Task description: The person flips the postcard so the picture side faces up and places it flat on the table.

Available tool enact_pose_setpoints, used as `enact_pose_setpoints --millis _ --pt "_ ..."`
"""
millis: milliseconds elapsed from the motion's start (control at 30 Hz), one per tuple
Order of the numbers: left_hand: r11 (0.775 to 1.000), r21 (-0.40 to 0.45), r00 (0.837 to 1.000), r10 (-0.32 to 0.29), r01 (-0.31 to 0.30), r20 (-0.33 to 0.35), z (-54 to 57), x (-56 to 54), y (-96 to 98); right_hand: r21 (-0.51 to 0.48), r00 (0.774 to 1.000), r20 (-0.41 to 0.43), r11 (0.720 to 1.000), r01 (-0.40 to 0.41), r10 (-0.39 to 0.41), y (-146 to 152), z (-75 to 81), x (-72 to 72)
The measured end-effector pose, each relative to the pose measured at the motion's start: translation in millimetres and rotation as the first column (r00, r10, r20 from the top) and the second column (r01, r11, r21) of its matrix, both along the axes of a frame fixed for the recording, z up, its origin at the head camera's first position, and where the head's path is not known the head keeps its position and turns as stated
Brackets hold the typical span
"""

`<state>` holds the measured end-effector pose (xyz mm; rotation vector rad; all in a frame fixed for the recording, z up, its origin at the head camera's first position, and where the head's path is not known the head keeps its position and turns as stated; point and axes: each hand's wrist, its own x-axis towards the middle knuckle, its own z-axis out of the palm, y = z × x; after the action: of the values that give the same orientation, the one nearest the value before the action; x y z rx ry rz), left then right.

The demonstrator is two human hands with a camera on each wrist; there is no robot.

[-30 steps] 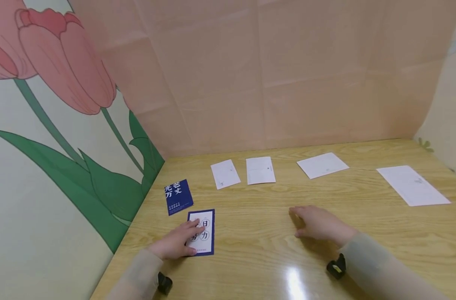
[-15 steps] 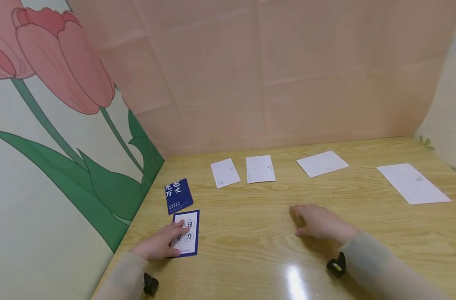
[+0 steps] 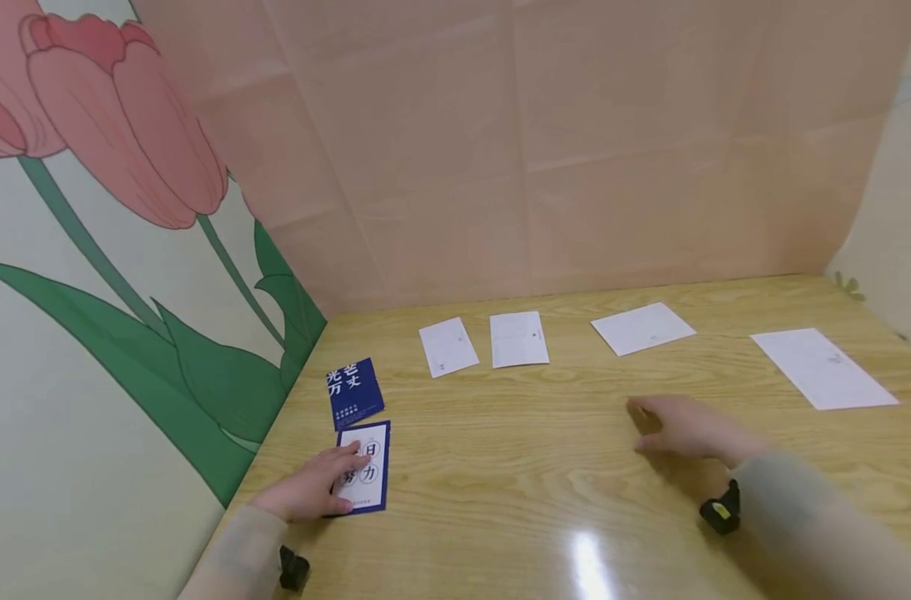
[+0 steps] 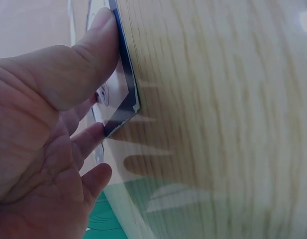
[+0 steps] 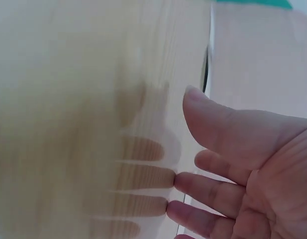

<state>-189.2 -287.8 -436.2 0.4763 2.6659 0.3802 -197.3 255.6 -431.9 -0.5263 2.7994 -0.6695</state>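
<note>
Under my left hand [image 3: 308,485] lies a white card with a dark blue border and Chinese characters [image 3: 377,492]. The fingers and thumb rest flat on its face and cover its left part. In the left wrist view the thumb touches the bordered card [image 4: 122,94] along one edge, fingers loosely spread. Just behind it lies a dark blue card with white characters [image 3: 356,396], almost touching its top edge. My right hand [image 3: 691,429] holds nothing, low over the wood to the right of the middle. Its relaxed fingers [image 5: 210,191] show in the right wrist view.
Along the back of the wooden table [image 3: 515,500] lie several white cards, among them a left one [image 3: 449,347], an upright one [image 3: 518,340], a slanted one [image 3: 643,328] and a larger right one [image 3: 825,368]. A tulip-painted wall [image 3: 87,333] borders the left side.
My left hand has slid the bordered card leftward, to just below the dark blue card. My right hand stayed still at first, then moved right.
</note>
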Motion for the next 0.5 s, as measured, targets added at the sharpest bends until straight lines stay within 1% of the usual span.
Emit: enact_pose_setpoints --millis 100,233,367,500 --pt "1.0 0.011 1.0 -0.005 0.005 -0.001 0.0 0.3 -0.8 0.014 0.999 -0.002 0.999 0.046 -0.046 26 -1.6 -8.1" --pt "1.0 0.007 1.0 -0.003 0.003 -0.001 -0.8 0.2 -1.6 0.053 0.992 -0.031 0.991 0.122 -0.121 67 -4.8 -20.7" --pt "1.0 0.003 1.0 0.003 -0.003 0.004 -1.6 -0.1 -0.9 0.141 0.978 -0.087 0.97 0.198 -0.187 109 -6.2 -29.4" --pt "1.0 0.013 1.0 -0.008 0.008 -0.002 -1.8 -0.1 -0.2 0.216 0.967 -0.101 0.944 0.251 -0.234 142 -8.6 -32.4"
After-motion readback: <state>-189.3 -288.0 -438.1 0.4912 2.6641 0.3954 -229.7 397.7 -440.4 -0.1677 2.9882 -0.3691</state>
